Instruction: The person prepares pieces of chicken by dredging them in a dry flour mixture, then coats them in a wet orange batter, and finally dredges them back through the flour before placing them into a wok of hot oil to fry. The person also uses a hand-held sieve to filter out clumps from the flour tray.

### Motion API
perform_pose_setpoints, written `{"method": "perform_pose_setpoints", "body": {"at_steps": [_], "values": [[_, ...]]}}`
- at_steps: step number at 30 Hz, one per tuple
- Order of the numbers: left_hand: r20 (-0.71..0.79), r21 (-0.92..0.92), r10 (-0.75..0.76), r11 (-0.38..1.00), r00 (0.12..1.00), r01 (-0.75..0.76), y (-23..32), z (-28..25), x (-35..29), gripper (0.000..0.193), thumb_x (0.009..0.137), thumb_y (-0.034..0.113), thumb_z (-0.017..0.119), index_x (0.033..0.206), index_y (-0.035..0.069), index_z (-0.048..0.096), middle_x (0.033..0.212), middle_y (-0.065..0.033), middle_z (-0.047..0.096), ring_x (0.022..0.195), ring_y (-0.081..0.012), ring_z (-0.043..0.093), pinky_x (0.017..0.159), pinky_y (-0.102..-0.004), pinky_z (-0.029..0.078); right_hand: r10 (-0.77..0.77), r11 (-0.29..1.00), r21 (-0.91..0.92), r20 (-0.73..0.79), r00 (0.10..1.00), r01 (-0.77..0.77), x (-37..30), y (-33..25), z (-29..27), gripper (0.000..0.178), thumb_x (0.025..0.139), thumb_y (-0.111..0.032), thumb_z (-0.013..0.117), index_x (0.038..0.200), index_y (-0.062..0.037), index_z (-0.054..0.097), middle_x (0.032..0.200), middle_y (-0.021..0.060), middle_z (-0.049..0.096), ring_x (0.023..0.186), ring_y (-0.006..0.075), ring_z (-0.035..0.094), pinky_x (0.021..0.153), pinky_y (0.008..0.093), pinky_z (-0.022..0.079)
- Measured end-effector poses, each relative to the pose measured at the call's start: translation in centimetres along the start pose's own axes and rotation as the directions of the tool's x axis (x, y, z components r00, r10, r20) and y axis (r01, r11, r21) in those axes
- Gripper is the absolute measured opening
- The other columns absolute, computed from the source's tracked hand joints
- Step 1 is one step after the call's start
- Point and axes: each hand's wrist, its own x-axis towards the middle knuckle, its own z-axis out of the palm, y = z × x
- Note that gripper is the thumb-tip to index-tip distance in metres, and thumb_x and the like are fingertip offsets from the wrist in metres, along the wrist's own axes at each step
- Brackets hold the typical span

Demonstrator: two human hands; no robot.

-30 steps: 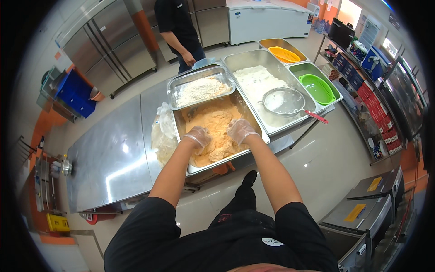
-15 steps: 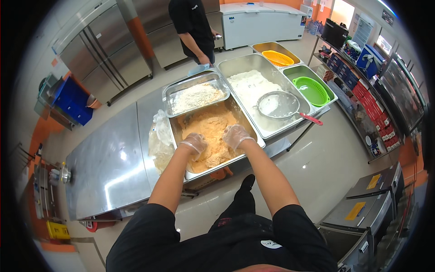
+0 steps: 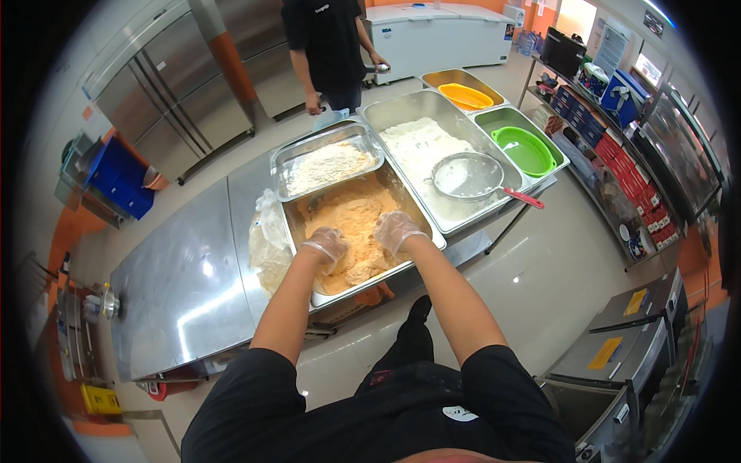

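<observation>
Both of my hands wear clear plastic gloves and are down in a deep steel pan of lumpy orange flour mixture. My left hand is at the left side of the mixture, its fingers curled inward and partly buried. On the right, my right hand is closed too, knuckles up, against the heap. What lies under the fingers is hidden. Coated lumps sit in the mixture between and below the hands. A shallower steel tray with pale flour and crumbs adjoins the pan's far side.
Right of the pan, a large tray of white flour holds a red-handled sieve. Beyond are orange and green baskets. A plastic bag lies left, on the steel table. A co-worker stands across, holding a metal object.
My hands stay in the pan with nearly the same curled pose. The co-worker has turned more toward the table, and both their arms now show. The view has shifted slightly.
</observation>
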Motion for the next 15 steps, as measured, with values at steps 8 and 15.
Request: {"method": "perform_pose_setpoints", "body": {"at_steps": [8,15], "values": [[-0.021,-0.412,-0.262,0.882,0.965,0.231,0.3,0.4,0.2,0.040,0.078,0.030,0.056,0.108,0.004,0.064,0.115,-0.0277,0.059,0.107,-0.0393,0.058,0.090,-0.0383,0.048,-0.104,0.975,-0.188,0.103,0.989,0.122,-0.1,0.7,0.6,0.022,0.081,-0.014,0.055,0.095,-0.0059,0.070,0.100,0.0135,0.067,0.099,0.0285,0.063,0.084,0.0348,0.051],[0.008,-0.547,-0.331,0.788,0.943,0.282,0.1,1.0,1.1,0.045,0.085,0.036,0.047,0.114,0.004,0.062,0.118,-0.0258,0.058,0.110,-0.0385,0.056,0.093,-0.0379,0.045,-0.173,0.928,-0.300,0.178,0.969,0.221,-0.1,1.4,0.5,0.028,0.086,-0.022,0.048,0.093,-0.0053,0.069,0.105,0.0142,0.066,0.100,0.0302,0.062,0.086,0.0368,0.049]]}}
